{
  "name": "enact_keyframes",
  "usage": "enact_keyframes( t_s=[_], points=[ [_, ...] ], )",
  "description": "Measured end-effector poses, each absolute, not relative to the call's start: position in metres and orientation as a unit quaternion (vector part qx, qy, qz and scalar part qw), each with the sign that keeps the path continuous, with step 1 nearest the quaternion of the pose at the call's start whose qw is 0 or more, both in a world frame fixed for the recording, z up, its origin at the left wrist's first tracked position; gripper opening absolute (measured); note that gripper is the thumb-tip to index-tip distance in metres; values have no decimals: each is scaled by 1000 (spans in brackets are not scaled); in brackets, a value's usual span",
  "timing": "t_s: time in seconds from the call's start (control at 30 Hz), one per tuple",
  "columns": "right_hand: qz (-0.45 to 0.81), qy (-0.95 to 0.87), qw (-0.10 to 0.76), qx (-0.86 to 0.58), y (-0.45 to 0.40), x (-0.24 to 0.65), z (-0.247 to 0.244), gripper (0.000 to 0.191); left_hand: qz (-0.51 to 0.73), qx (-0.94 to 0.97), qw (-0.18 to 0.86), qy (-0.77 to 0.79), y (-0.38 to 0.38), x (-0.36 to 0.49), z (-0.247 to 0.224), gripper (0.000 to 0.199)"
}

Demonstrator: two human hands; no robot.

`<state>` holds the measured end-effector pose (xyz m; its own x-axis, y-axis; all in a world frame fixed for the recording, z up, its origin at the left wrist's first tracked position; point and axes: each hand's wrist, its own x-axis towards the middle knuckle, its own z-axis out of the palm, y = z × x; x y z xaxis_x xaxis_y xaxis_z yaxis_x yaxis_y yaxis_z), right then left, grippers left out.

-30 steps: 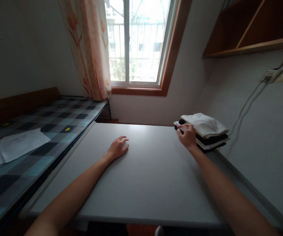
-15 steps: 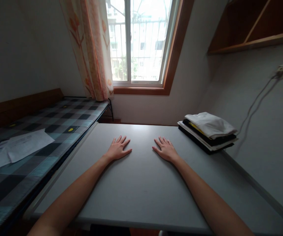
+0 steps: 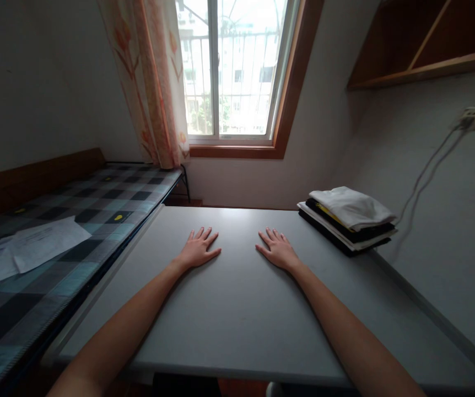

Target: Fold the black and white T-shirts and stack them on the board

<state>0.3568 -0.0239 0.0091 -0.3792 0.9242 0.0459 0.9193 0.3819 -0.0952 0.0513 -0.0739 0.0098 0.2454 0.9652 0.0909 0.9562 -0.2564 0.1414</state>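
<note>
Palm down on the white table (image 3: 237, 320), my left hand (image 3: 196, 249) lies flat with its fingers spread. My right hand (image 3: 278, 250) rests the same way a short distance to its right, fingers apart. Neither hand holds anything. A stack of folded clothes (image 3: 349, 218) sits at the table's far right, beyond my right hand and apart from it. A white garment tops the stack, with black, yellow and white layers under it.
Along the table's left side runs a bed with a checked mattress (image 3: 138, 196); papers (image 3: 47, 242) lie on it. A window (image 3: 229, 71) with a flowered curtain (image 3: 155, 82) is ahead. A wall shelf (image 3: 427, 66) and a socket with a cable (image 3: 473, 117) are at the right.
Both hands stay flat in the same places on the table. Only the view has shifted very slightly.
</note>
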Motion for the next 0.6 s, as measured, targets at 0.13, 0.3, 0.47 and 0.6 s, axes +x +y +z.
enact_keyframes(
  t_s=[0.13,0.3,0.47,0.6],
  points=[
    [23,-831,46,-554,-23,357,8,69,78,790,23,608,-74,52,10,73],
    [23,-831,48,-553,-23,358,8,69,81,791,21,607,-74,52,9,72],
    [20,-832,49,-553,-24,357,8,68,82,792,17,605,-73,51,8,72],
    [21,-831,49,-554,-24,357,8,68,81,792,16,605,-73,51,8,72]
  ],
)
